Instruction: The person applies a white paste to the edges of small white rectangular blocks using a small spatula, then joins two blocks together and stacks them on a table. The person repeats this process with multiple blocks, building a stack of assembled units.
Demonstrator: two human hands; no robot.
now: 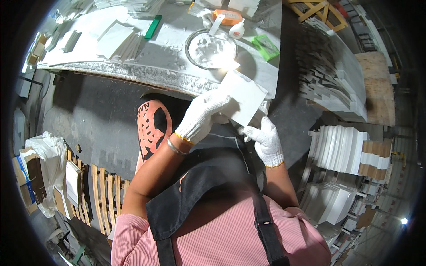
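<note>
Above my lap, close to the table's front edge, both gloved hands hold a flat white square tile (244, 96), tilted with one corner toward the table. My left hand (205, 111), in a white knit glove, grips its left edge with the fingers closed on it. At the lower right corner, my right hand (264, 139) pinches the tile, its thumb partly hidden. Beyond the tile stands a round, dark-rimmed pan (188, 49) with white powder or paste in it. A bright glare lies on the pan's near rim.
The dusty white table (173, 37) bears an orange pack (228, 17), a white bottle (236, 31), a green pack (265, 47), a green bar (153, 27) and stacked white tiles (116, 41). Piled strips (326, 71) stand right; wooden slats (104, 190) lie behind left.
</note>
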